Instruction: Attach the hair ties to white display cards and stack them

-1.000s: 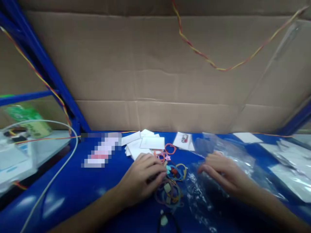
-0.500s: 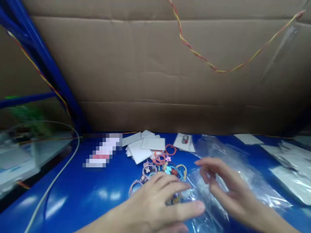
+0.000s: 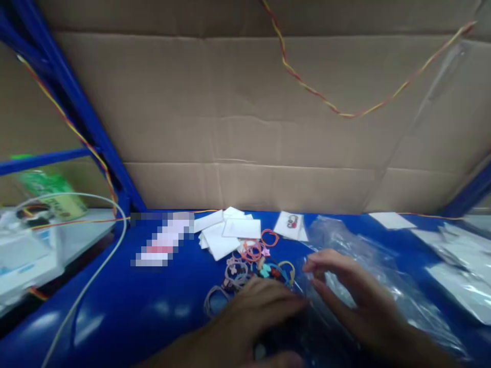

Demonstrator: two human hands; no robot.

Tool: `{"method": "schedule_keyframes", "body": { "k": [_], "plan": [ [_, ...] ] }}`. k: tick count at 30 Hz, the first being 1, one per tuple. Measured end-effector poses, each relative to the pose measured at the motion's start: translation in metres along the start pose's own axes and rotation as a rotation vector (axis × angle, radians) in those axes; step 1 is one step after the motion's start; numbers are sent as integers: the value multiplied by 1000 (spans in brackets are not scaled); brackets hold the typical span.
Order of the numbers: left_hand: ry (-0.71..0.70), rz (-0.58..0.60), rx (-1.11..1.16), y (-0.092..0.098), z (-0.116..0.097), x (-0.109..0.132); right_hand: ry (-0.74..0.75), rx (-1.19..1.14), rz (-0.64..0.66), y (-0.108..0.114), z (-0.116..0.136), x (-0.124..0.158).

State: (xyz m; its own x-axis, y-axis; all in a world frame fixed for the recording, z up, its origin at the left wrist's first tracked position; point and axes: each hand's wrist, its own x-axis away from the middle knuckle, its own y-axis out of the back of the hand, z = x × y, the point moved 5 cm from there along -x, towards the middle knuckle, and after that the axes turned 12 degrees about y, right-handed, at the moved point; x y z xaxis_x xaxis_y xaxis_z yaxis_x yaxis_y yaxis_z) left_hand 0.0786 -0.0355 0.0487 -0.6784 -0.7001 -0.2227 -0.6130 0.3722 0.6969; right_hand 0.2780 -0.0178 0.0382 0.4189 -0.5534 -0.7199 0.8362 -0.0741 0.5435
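Observation:
My left hand (image 3: 264,312) reaches over the near side of a pile of hair ties (image 3: 253,250), fingers stretched and thumb apart. Some ties are hidden beneath it. To its right, my right hand (image 3: 356,291) has its thumb and fingertips drawn close at the edge of a clear plastic bag (image 3: 307,291) and appears to pinch it. That bag lies crumpled between and below both hands, its lower part dark and hard to make out. The visible ties are orange, lilac, blue and yellow, some with small charms.
White cards (image 3: 220,240) lie behind the ties, beside a printed card (image 3: 289,225). More clear plastic (image 3: 345,237) spreads to the right, near bagged white cards (image 3: 460,276). A cardboard wall (image 3: 245,128) closes off the back. A pale cable (image 3: 97,268) loops at left.
My right hand has shifted slightly left, its thumb and fingertips closing toward the bag's edge. My left hand has moved slightly, staying over the ties. The light on the hands is darker.

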Motion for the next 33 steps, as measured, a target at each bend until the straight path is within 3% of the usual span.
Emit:
{"method": "schedule_keyframes", "body": {
  "k": [6,11,15,23,33],
  "plan": [
    [8,-94,23,0,11,1,34,81,72,3,-1,-5],
    [94,-191,5,-1,26,4,-108,138,291,2,-20,-2],
    [191,-232,-8,2,34,3,-198,199,375,-2,-32,1],
    [205,-327,3,6,38,3,-226,249,425,3,-31,-6],
    [213,-527,102,23,42,3,-88,264,427,8,-41,-2]
  ]
}}
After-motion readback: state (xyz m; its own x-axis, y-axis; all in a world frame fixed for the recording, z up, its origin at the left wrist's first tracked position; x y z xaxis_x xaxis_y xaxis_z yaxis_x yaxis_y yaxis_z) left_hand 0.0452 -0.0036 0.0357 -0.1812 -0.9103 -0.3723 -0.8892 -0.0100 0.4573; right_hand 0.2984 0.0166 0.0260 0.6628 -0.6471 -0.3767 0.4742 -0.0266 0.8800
